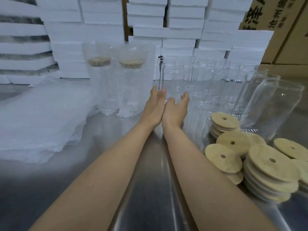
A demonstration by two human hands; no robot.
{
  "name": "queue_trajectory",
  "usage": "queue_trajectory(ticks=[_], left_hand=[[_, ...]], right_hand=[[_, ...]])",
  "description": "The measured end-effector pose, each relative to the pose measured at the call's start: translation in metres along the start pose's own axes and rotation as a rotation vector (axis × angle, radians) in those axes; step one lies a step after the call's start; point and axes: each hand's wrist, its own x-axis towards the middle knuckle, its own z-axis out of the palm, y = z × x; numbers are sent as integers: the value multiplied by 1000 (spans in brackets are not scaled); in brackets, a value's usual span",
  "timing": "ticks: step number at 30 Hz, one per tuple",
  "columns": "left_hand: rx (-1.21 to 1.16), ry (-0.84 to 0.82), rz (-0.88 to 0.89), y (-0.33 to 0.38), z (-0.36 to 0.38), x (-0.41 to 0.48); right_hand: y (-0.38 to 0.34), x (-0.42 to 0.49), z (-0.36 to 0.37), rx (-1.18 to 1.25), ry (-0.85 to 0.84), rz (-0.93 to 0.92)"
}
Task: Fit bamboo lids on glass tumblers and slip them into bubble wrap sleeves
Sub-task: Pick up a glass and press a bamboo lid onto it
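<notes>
Within two bubble sleeves point(106, 84) stand tumblers point(133, 95) (lidded).

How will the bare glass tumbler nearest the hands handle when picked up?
Likely rigid but fragile: the tumbler is clear bare glass. Probably slippery: smooth wall, no sleeve yet. Tall and narrow on the shiny steel table, it may tip if pushed high, into the close-standing neighbouring glasses.
</notes>
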Motion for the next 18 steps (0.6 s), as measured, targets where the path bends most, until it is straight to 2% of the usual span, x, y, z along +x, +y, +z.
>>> queue_trajectory(ticks=[8, 12, 15, 18], left_hand=[[166, 85, 96, 11, -20, -58], [175, 190, 144, 7, -44, -81], [174, 131, 137, 6, -61, -89], [187, -15, 115, 10, -61, -90]], right_hand=[[-17, -52, -35, -211, -73, -101], [-20, -64, -56, -319, -218, -115], [-22, -67, -66, -297, -317, -91], [-23, -67, -67, -210, -356, -33]])
